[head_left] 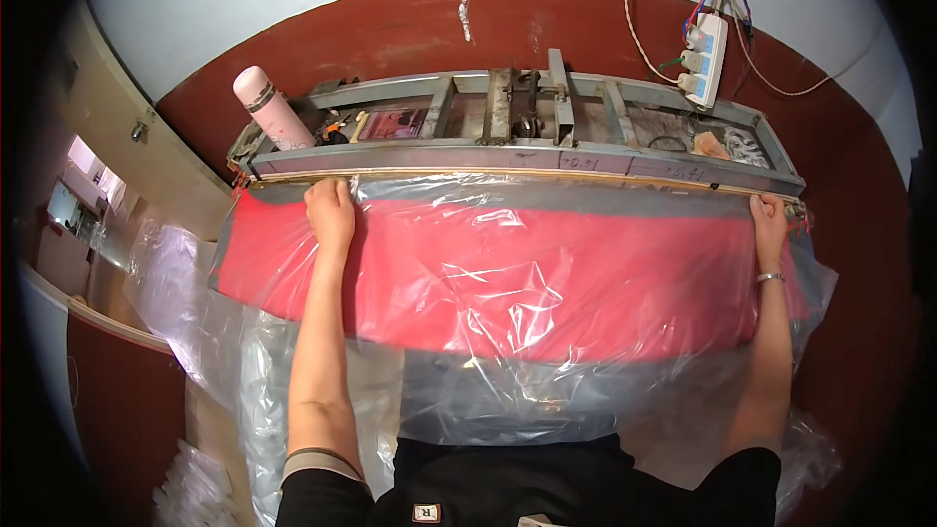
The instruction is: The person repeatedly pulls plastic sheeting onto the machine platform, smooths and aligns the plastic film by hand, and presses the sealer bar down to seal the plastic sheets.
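A clear plastic sheet [508,303] spreads in front of me, wrinkled and shiny, with a wide red area on or beneath it and grey-blue bands along its edges. My left hand [332,213] pinches the sheet's far edge left of centre, fingers closed. At the far right, my right hand [770,220] has its fingers closed on the same edge. Both hands lie right against the front of a long metal frame [508,158], with a thin brownish strip along its lower front. The film hangs down toward my body.
A pink bottle [272,109] stands tilted at the frame's left end, near small tools. Above the right end hangs a white power strip [705,60] with plugs and loose cords. A door [137,117] stands at the left, with more clear plastic film [176,303] below it.
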A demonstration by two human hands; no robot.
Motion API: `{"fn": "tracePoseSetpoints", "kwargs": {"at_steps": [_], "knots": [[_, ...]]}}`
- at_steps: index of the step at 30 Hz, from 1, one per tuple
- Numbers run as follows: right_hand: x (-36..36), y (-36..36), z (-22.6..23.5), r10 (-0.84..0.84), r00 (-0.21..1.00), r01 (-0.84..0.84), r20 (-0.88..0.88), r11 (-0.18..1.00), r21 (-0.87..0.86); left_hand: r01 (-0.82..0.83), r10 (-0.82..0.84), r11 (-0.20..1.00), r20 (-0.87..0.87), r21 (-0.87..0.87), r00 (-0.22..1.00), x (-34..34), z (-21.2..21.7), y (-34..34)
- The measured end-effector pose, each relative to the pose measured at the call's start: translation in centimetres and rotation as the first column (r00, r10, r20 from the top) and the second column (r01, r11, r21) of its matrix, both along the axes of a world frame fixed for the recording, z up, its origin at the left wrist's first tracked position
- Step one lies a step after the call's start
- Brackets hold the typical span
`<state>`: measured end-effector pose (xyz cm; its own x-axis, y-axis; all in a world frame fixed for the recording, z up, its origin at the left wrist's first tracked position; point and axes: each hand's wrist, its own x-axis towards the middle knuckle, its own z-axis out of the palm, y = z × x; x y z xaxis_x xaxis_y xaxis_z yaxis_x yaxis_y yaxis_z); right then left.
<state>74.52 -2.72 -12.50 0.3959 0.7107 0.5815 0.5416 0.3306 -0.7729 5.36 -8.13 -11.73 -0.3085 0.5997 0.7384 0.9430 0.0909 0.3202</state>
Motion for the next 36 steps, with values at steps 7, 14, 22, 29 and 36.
{"fn": "tracePoseSetpoints", "kwargs": {"at_steps": [7, 14, 22, 29, 36], "knots": [[10.3, -11.2, 1.6, -0.184, 0.967, 0.205, 0.175, 0.972, -0.11, 0.402, -0.321, 0.873, 0.295, -0.277, 0.9, 5.7, 1.9, -4.3], [11.6, -17.5, 4.0, -0.56, 0.53, 0.706, 0.637, 0.708, 0.035, 0.863, -0.593, 0.505, 0.733, 0.015, 0.334, 19.2, 5.3, -8.6], [-21.3, -14.9, 11.6, 0.652, 0.658, -0.655, 0.376, 0.742, -0.141, 0.912, -0.542, 0.394, 0.83, 0.112, 0.132, 21.9, 9.5, -12.5], [-30.6, -15.1, 11.1, 0.917, 0.399, -0.899, 0.031, 0.397, -0.185, 0.776, -0.77, 0.616, 0.105, -0.135, 0.63, 19.7, 11.8, -14.6], [-33.8, -15.8, 6.9, 0.674, 0.165, -0.979, -0.72, 0.202, -0.035, 0.658, -0.658, 0.753, -0.047, -0.026, 0.751, 19.9, 9.4, -13.5]]}}
